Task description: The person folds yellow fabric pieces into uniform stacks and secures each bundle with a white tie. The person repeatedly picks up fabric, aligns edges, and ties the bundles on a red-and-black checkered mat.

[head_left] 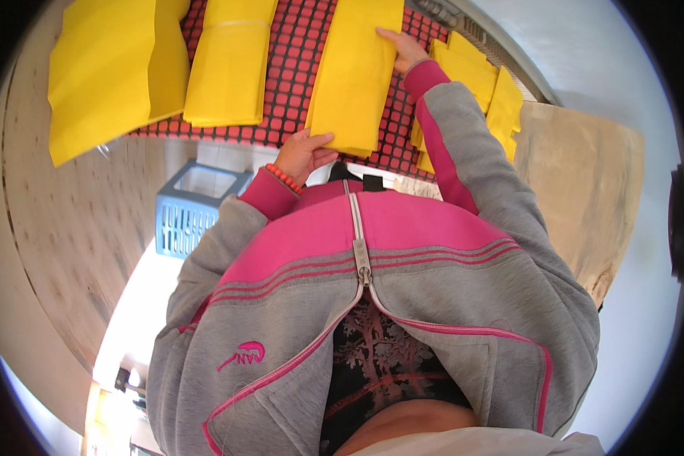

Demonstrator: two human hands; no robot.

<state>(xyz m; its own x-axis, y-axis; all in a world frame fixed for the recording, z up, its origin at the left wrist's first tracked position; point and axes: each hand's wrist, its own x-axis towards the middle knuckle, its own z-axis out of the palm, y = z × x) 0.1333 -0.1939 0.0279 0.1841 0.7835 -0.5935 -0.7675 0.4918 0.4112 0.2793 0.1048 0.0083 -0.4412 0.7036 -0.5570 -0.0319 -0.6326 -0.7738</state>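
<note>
A long stack of yellow sheets (353, 76), cloth-like or paper-like, lies before me on a red and black checked table cover (290, 61). At its near left corner is my left hand (305, 156), thumb on top and the other fingers curled at the edge. My right hand (406, 49) grips the stack's right edge farther up, one finger lying over the top. To the left rests a banded yellow bundle (228, 68). Farther left a larger yellow sheet (110, 72) hangs partly over the table's edge. Smaller yellow pieces (463, 72) lie overlapped beyond my right wrist.
Below the table's edge, on the left, stands a blue plastic crate (186, 216). A wooden board surface (585, 182) extends to the right. Along the far right runs a grey metal rail (501, 45) beside a pale wall.
</note>
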